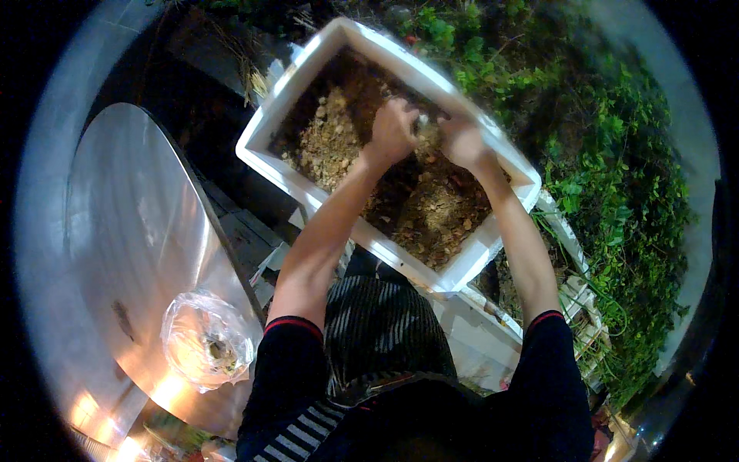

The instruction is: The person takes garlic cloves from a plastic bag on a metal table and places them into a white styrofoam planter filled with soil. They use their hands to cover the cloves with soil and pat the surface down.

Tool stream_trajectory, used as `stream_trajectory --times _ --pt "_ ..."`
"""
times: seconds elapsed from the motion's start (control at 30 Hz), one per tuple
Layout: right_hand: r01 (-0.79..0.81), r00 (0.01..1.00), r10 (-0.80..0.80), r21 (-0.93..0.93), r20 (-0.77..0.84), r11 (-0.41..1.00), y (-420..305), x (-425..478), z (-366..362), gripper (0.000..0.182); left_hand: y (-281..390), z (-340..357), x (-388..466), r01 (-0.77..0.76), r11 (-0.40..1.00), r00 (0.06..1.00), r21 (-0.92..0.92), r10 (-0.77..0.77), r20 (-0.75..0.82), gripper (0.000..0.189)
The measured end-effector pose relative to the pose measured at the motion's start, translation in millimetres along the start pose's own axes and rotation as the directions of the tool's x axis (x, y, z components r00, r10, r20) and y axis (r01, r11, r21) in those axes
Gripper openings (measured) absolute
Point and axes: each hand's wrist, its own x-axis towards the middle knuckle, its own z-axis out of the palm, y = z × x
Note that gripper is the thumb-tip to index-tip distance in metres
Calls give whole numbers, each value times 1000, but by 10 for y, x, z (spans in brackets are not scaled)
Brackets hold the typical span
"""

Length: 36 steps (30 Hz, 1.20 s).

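A white foam box point(398, 258) filled with brown soil point(441, 225) and paler crumbly clods point(329, 141) lies before me. Both my hands are inside it, above the soil. My left hand point(392, 130) is curled, its fingers bent near a small pale thing point(423, 120) between the hands; whether it grips that thing cannot be told. My right hand point(462, 141) is blurred, close to the box's far right wall, with its fingertips pointing towards the left hand. What the right fingers touch is not clear.
On the left stands a round, shiny metal tabletop point(138, 231) bearing a clear plastic bag point(202, 341) with something inside. Leafy green plants point(612, 190) grow along the right. Another white container point(491, 306) with soil and long green leaves sits below the box's right corner.
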Motion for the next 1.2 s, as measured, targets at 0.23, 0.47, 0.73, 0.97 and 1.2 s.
stream_trajectory --times 0.23,0.47,0.73,0.97,1.2 --pt "-61 991 56 39 121 997 -168 -71 -143 15 -38 108 -13 8 998 1000 -58 -9 -15 33" --pt "-51 957 56 -26 286 998 -113 -14 -95 10 -33 247 111 -12 999 1000 -47 11 -28 31" --pt "262 945 -289 174 153 949 20 206 250 13 -464 437 -262 60 998 920 -4 -57 -388 31" --pt "-151 970 99 235 220 960 -398 352 -811 16 1060 -519 -460 281 914 740 -294 -401 -540 26" --pt "434 840 -538 679 -67 592 -2934 685 -1542 35 1499 -2681 -2758 354 935 647 -6 -249 -720 19"
